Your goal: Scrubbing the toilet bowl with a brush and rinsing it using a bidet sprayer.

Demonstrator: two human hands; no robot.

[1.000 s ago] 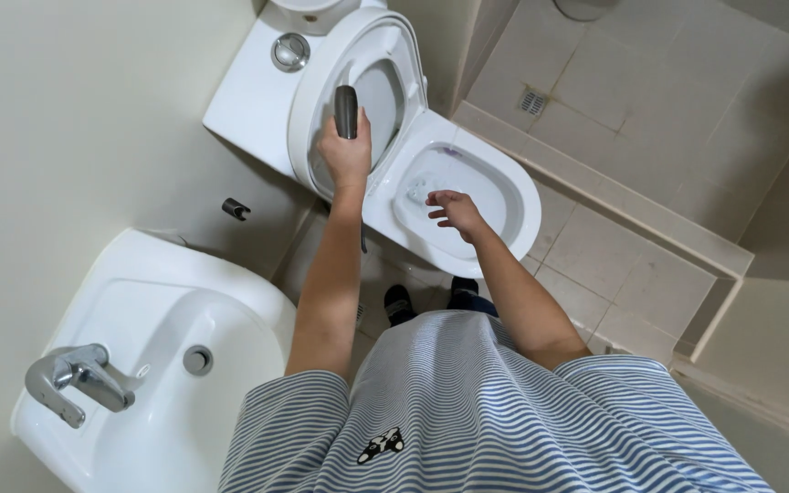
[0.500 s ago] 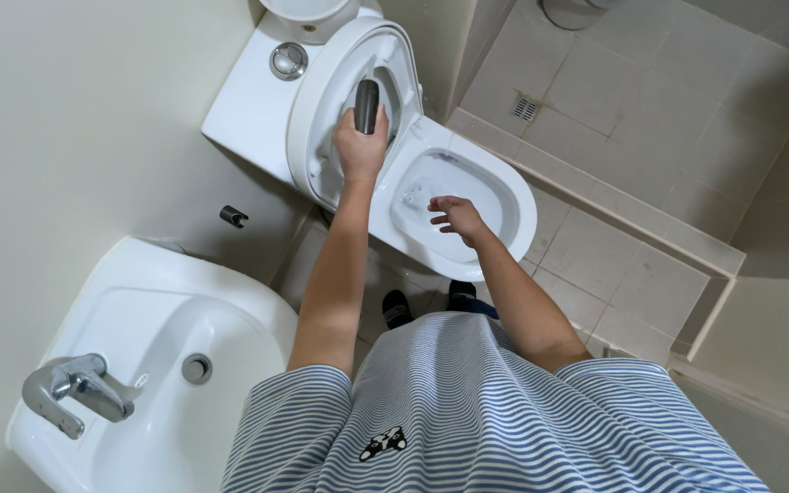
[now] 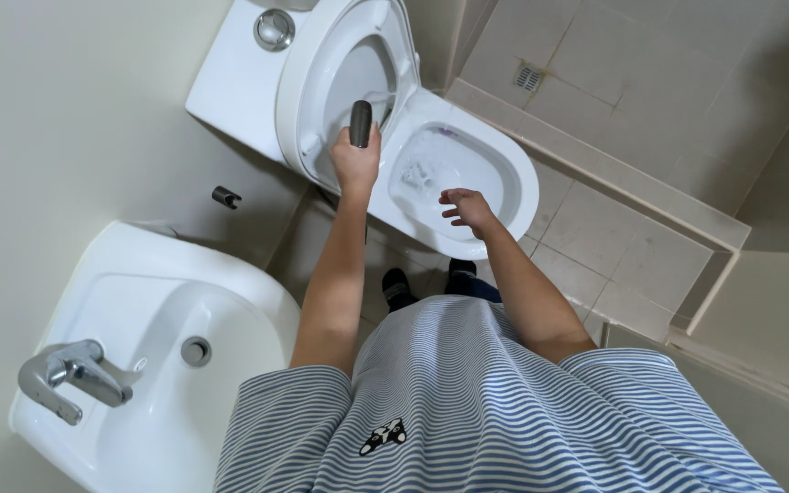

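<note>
Dark grey cylindrical handle [image 3: 360, 123], stubby, matte: probably a bidet sprayer or a brush grip, can't tell which. It sits upright above the rear of the toilet bowl [image 3: 504, 215], just in front of the raised seat and lid [image 3: 303, 82]. A thin pale line curves off from its top toward the lid; looks like a hose, but too fine to confirm.

Left hand [image 3: 355, 162] is clenched around the handle's lower half, arm stretched forward. Right hand [image 3: 468, 206] is empty, fingers loosely spread, hovering over the front rim of the bowl, touching nothing as far as the view shows.

Progress, judged from layout only: seat and lid are already up, and foam or bubbles [image 3: 422, 173] sit on the water, so cleaner appears to be applied or water agitated. A small purple patch near the back of the bowl, under the rim, could be a rim block or cleaner residue. No way to tell whether the inner walls are scrubbed or rinsed. Flush and lowering the seat look not yet done.

Surroundings: white cistern with a round chrome flush button [image 3: 274, 28] behind the lid. White basin [image 3: 130, 301] with chrome tap [image 3: 70, 374] to the person's left. Small dark wall fitting [image 3: 226, 196] between basin and toilet. Beige tiled floor, raised kerb, floor drain [image 3: 528, 78] beyond it. Person wears a blue-and-white striped shirt [image 3: 468, 411].
</note>
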